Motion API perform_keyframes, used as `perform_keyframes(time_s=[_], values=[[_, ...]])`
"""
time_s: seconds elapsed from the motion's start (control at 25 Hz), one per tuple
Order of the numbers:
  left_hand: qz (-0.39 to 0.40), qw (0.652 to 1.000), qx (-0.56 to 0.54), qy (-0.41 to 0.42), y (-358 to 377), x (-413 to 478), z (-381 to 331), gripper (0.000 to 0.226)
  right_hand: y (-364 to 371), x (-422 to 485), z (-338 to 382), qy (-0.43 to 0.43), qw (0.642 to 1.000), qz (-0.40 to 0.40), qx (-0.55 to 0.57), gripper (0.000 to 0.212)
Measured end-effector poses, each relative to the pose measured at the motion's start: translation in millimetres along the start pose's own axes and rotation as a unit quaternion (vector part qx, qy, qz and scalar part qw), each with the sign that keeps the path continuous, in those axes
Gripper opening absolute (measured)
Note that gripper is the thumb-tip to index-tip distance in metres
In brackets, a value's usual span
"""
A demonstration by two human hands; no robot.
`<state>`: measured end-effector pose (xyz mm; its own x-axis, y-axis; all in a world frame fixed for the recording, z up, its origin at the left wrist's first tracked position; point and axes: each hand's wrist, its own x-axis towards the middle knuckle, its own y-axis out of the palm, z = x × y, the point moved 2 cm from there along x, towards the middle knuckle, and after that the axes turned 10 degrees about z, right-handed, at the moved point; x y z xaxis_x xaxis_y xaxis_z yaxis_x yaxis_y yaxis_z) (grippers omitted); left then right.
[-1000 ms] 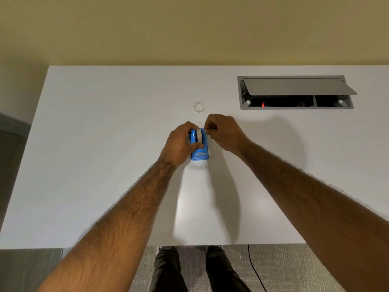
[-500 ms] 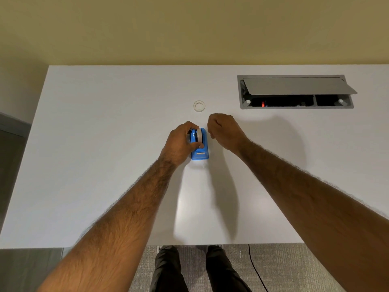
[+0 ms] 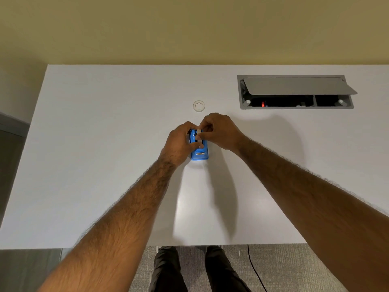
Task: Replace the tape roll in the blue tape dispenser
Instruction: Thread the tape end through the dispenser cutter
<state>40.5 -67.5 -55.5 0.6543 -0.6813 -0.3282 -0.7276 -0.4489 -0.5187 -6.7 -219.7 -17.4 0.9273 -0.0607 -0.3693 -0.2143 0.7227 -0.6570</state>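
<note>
From the head view, the small blue plastic tape dispenser sits mid white tabletop, light and likely to skid. The left hand clamps its side; the right hand pinches the thin, sticky clear tape strip on top, forearms outstretched.

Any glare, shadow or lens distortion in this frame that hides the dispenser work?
Head view: soft glare on the white table near its front edge; arm shadows fall right of the blue tape dispenser; the wide-angle lens bends the table edges; the left hand and right hand cover the dispenser's far half, so the roll is barely visible.
</note>
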Motion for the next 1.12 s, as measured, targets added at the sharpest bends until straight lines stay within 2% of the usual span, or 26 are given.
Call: perform_keyframes(time_s=[0.12,0.32,0.44,0.6,0.72,0.88,1.12], values=[[0.001,1.0,0.002,-0.001,0.3,0.3,-0.3,0.043,0.9,4.6,-2.9,0.004,1.0,-0.006,0.0,0.02],[0.004,1.0,0.017,0.004,0.2,0.5,-1.5,0.042,3.5,11.4,-7.4,0.033,0.996,-0.022,0.074,0.015],[0.002,1.0,0.012,0.003,-0.2,0.2,-1.3,0.044,3.5,12.7,-5.4,0.041,0.997,-0.032,0.062,0.01],[0.0,1.0,0.013,0.001,-0.8,0.1,-2.1,0.042,5.4,9.4,-1.0,0.038,0.998,-0.025,0.037,0.014],[0.002,1.0,0.014,0.006,-0.9,-0.2,-3.1,0.041,7.0,7.7,0.3,0.06,0.995,-0.024,0.082,0.014],[0.003,1.0,0.012,0.005,-1.4,0.3,-3.3,0.042,6.3,8.5,1.6,0.116,0.972,-0.031,0.204,0.01],[-0.001,1.0,0.013,0.004,-0.6,1.1,-2.6,0.045,5.1,8.0,1.9,0.12,0.973,-0.033,0.196,0.008]])
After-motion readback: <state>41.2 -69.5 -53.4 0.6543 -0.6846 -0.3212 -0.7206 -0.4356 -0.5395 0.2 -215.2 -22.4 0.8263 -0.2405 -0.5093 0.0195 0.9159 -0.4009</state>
